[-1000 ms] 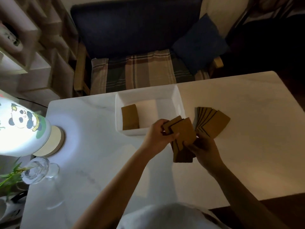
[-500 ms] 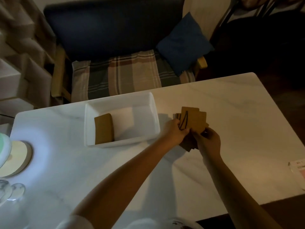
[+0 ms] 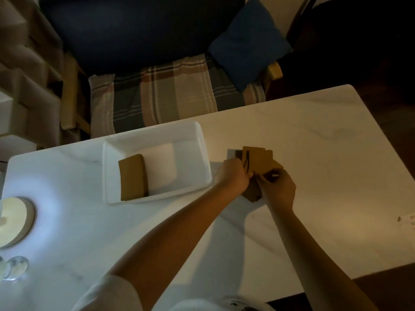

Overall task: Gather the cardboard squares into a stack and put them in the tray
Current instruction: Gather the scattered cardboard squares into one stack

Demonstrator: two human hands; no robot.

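Center-right of frame, left hand (image 3: 234,176) and right hand (image 3: 277,187) both pinched the uneven cardboard squares (image 3: 258,161) just above the table (image 3: 336,176), fingers clamped on edges, left hand nearer the white tray (image 3: 155,198) lying left, a stack (image 3: 132,177) inside.

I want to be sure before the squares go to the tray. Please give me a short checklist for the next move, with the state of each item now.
1. Both hands hold the squares: left hand and right hand grip the cardboard squares from either side. Ok.
2. Squares aligned into one neat stack: edges fan out, with some poking out below the hands. Not ok.
3. No loose squares left on the table: none seen, but the hands hide part. Cannot tell.
4. Room in the white tray: one stack in tray sits at its left, the rest is bare. Ok.
5. Path to the tray is free. Ok.
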